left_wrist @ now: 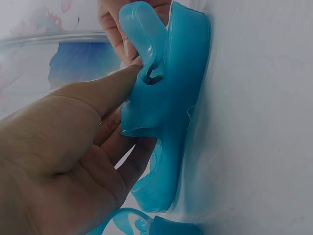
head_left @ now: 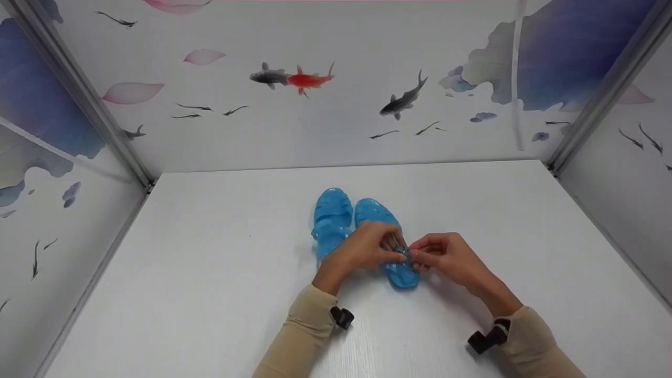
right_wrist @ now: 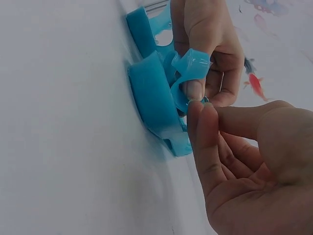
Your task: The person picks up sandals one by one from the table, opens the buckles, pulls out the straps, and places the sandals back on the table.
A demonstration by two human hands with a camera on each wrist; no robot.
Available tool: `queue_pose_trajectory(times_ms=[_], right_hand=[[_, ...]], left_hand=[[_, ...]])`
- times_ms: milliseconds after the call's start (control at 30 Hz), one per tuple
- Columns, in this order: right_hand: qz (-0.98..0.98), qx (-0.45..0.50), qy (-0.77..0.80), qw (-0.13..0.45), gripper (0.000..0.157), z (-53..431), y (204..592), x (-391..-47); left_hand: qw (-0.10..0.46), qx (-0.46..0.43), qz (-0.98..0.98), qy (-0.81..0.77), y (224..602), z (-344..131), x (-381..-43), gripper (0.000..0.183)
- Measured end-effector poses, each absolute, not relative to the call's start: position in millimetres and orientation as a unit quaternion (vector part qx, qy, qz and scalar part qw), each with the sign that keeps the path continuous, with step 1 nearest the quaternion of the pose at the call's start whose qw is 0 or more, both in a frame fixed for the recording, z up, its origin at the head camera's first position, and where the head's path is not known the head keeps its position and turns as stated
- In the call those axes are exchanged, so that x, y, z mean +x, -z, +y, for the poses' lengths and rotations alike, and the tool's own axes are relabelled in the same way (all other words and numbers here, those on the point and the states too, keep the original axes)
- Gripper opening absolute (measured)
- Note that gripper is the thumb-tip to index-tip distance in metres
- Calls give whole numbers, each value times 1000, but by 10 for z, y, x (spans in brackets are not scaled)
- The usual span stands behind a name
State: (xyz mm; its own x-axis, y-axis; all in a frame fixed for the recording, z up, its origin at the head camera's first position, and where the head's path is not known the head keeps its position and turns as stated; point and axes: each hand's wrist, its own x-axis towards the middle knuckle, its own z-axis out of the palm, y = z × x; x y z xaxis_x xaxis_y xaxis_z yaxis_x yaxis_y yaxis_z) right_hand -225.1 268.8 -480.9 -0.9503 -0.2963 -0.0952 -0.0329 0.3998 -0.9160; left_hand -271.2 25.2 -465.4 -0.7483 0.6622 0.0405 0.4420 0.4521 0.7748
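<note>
Two translucent blue jelly sandals lie side by side, toes toward the back wall. The right-hand sandal (head_left: 403, 278) is partly covered by my left hand (head_left: 362, 245), whose fingers reach under its upper while the thumb presses the ankle strap (right_wrist: 198, 63), as the left wrist view shows. From the right, my right hand (head_left: 452, 261) pinches the strap's fastening between thumb and forefinger. A small shiny buckle part (right_wrist: 206, 99) shows at those fingertips; whether it is fastened is hidden. The left-hand sandal (head_left: 332, 207) stands just beside, untouched by the fingers, its heel behind my left wrist.
The white tabletop (head_left: 210, 262) spreads around the sandals. Upright panels with painted fish and leaves, such as the back panel (head_left: 336, 131), border it at the back and both sides, joined by metal posts (head_left: 100, 105).
</note>
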Motion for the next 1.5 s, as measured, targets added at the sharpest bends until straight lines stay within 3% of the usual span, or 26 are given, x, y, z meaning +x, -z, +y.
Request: queue_pose_trajectory(times_ms=[300,1000,1267,1500], right_hand=[[854,-91,506,81,24,2634,4781,-2238],[853,-81,511,73,36,2556,4832,-2233],[857,-70,509,38,33,2519,4882,-2207],[858,-88,504,46,32,2550,4871,-2217]], left_hand=[[142,324,846,-399,4643,256,-2717,25],[141,335,826,-431,4649,163,-2739,27],[157,342,833,-406,4621,114,-2745,24],[150,340,838,-399,4627,124,-2744,24]])
